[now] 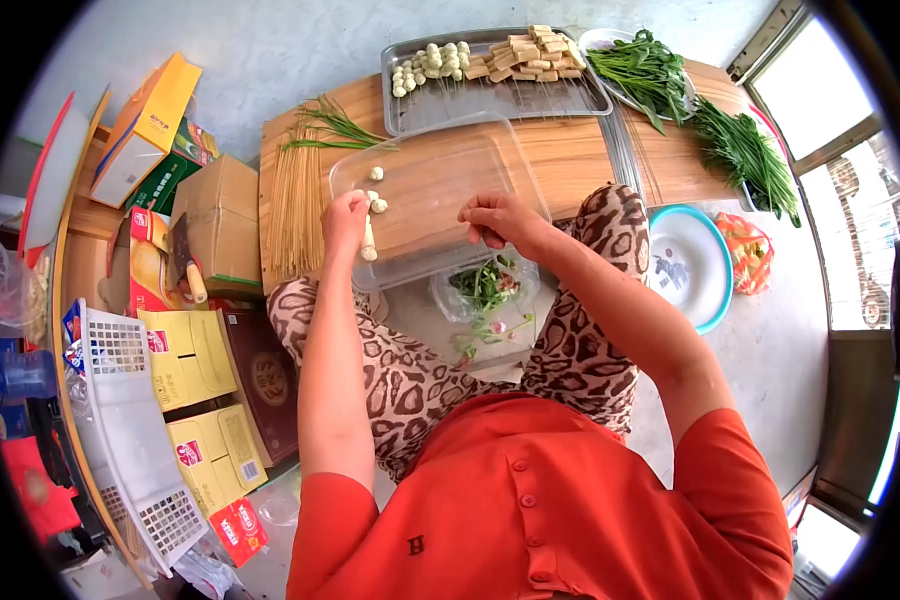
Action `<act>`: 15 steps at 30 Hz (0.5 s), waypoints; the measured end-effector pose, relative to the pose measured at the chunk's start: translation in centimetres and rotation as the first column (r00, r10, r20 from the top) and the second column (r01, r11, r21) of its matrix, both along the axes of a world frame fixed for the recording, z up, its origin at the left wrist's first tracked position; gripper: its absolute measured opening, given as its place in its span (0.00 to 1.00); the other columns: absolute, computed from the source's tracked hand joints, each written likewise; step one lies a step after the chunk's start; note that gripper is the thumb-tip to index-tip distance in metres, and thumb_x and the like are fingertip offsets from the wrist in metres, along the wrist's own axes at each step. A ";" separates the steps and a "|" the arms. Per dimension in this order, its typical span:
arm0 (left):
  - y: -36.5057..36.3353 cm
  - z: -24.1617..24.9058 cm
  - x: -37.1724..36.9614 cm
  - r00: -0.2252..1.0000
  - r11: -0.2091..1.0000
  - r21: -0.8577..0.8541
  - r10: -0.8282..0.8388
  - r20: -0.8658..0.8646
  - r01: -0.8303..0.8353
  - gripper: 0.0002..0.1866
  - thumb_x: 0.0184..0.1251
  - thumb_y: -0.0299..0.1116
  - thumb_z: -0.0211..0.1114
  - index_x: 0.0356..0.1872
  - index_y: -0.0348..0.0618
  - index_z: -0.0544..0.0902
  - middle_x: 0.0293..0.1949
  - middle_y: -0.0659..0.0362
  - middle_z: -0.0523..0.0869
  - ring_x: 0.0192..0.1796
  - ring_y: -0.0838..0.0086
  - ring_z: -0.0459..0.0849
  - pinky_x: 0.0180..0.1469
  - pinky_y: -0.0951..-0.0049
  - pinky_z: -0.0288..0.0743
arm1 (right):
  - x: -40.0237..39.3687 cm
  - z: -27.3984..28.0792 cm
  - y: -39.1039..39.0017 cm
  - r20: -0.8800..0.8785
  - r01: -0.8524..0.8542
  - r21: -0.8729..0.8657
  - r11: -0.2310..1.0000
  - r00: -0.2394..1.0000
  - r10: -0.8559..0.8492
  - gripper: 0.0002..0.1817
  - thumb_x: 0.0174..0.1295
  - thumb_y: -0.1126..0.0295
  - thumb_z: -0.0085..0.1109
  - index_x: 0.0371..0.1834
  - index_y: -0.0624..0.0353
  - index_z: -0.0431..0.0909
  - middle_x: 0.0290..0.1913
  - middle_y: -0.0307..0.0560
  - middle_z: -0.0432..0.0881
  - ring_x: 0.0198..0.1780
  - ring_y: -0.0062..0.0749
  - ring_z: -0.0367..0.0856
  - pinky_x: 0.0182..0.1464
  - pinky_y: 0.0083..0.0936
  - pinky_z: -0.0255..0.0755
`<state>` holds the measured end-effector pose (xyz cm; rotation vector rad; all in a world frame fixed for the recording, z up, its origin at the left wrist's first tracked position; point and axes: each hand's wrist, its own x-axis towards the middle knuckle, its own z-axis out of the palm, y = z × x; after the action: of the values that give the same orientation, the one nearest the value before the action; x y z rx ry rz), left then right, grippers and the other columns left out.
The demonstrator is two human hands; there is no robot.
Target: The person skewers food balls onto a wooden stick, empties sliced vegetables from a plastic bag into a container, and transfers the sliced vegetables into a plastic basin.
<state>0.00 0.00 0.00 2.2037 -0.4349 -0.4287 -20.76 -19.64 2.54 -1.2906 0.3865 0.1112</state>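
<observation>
Over the left part of a clear plastic bin, my left hand is closed, its fingers pinched; what they hold, if anything, is too small to name. Right beside it are several small pale balls and a pale stick-shaped piece. My right hand hangs over the bin's right part with fingers curled together, and its grip cannot be made out. Thin wooden skewers lie left of the bin.
A metal tray at the back holds skewered balls and tan rolls. Green vegetables lie back right. A white basin stands right, cardboard boxes left. A bag of green scraps is between the knees.
</observation>
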 end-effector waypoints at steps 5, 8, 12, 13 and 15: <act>-1.2 -2.6 2.3 0.933 0.951 0.281 -0.212 0.289 0.129 0.13 0.56 0.35 0.62 0.43 0.46 0.82 0.43 0.51 0.82 0.46 0.56 0.80 0.48 0.62 0.72 | -0.4 0.5 0.3 0.016 0.041 -0.045 0.998 0.999 -0.040 0.06 0.61 0.71 0.52 0.34 0.63 0.75 0.19 0.43 0.77 0.12 0.17 0.63 0.15 0.16 0.54; -2.3 -1.6 3.0 0.879 0.925 0.326 -0.313 0.360 0.196 0.15 0.57 0.33 0.61 0.46 0.47 0.80 0.49 0.50 0.78 0.51 0.57 0.77 0.51 0.60 0.71 | -0.1 0.5 0.8 0.024 0.046 -0.031 0.998 0.999 -0.045 0.06 0.61 0.71 0.52 0.34 0.62 0.75 0.19 0.42 0.77 0.12 0.17 0.63 0.15 0.16 0.55; -4.5 -1.6 3.5 0.844 0.864 0.424 -0.426 0.326 0.272 0.17 0.58 0.32 0.60 0.50 0.48 0.79 0.53 0.51 0.75 0.56 0.57 0.74 0.55 0.61 0.69 | 0.0 0.1 0.5 0.037 0.048 0.003 0.999 0.998 -0.049 0.06 0.61 0.71 0.52 0.34 0.62 0.75 0.19 0.42 0.77 0.11 0.17 0.63 0.15 0.15 0.55; -4.9 -2.3 3.9 0.835 0.854 0.442 -0.439 0.332 0.273 0.17 0.58 0.31 0.60 0.51 0.48 0.78 0.53 0.51 0.75 0.57 0.57 0.73 0.56 0.62 0.69 | -0.1 0.5 0.4 0.016 0.053 -0.018 0.998 0.998 -0.053 0.06 0.62 0.72 0.50 0.35 0.62 0.75 0.20 0.42 0.77 0.12 0.17 0.63 0.15 0.15 0.55; -5.1 -3.7 4.8 0.827 0.845 0.459 -0.452 0.336 0.275 0.18 0.58 0.30 0.60 0.51 0.48 0.78 0.53 0.52 0.75 0.58 0.57 0.72 0.57 0.63 0.68 | 0.0 0.5 0.3 -0.008 0.057 -0.040 0.998 0.998 -0.057 0.06 0.62 0.73 0.49 0.36 0.63 0.74 0.20 0.41 0.76 0.13 0.16 0.63 0.16 0.14 0.55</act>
<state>4.78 -5.13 -3.67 2.6180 -1.1255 -0.2325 -20.78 -19.29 3.08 -1.3178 0.4348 0.0614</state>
